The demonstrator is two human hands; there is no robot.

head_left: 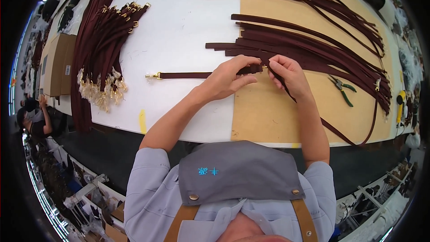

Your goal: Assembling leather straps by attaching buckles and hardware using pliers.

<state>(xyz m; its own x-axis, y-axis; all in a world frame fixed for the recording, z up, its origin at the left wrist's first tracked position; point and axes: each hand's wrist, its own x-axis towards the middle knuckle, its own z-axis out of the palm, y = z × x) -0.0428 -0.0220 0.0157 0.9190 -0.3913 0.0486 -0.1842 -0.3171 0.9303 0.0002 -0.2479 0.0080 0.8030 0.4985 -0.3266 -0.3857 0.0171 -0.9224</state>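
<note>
A narrow dark maroon strap (183, 75) lies across the white tabletop, with a gold clasp (154, 75) at its left end in clear wrap. My left hand (224, 79) closes round the strap's other end, thumb and fingers pinching it. Just to the right, my right hand (289, 72) pinches a strap part that hangs down below the fingers. A small gold metal piece (265, 67) shows between the two hands; its exact shape is too small to tell. Past my right forearm a maroon strap (338, 135) loops along the front table edge and back up to the right.
Maroon straps (286, 40) lie in a row beyond my hands on tan board (264, 121). More bundles with gold buckles (127, 15) hang together at left and back right. Green-handled pliers (344, 92) rest at right. A cardboard box (60, 65) and another person (38, 118) are far left.
</note>
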